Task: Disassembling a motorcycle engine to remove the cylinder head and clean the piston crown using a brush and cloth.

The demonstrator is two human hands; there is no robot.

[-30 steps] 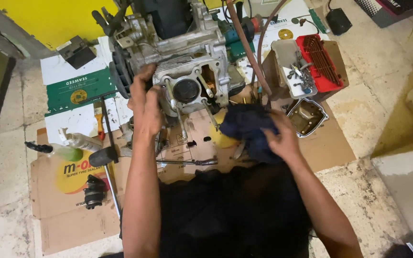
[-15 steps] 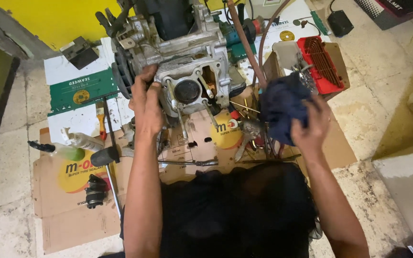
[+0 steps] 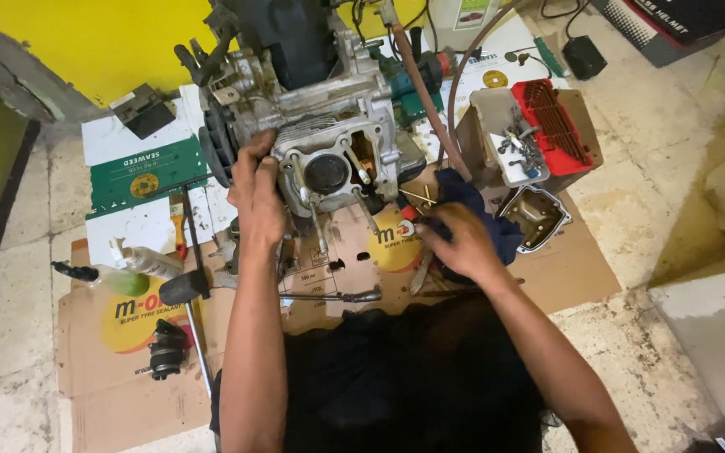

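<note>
Left hand [image 3: 255,195] gripped engine [image 3: 329,159] mid-frame, fingers wrapped round its side, likely to steady it. Right hand [image 3: 461,243] pressed blue rag [image 3: 484,222] down, fingers bunched on cloth.

A single head-worn camera is looking steeply down from above the person, facing forward over both forearms toward the yellow wall [image 3: 69,42] at the top edge. It is sitting close, taking in the engine block [image 3: 329,126], the flattened cardboard [image 3: 127,369] and the surrounding floor [image 3: 10,319].
</note>
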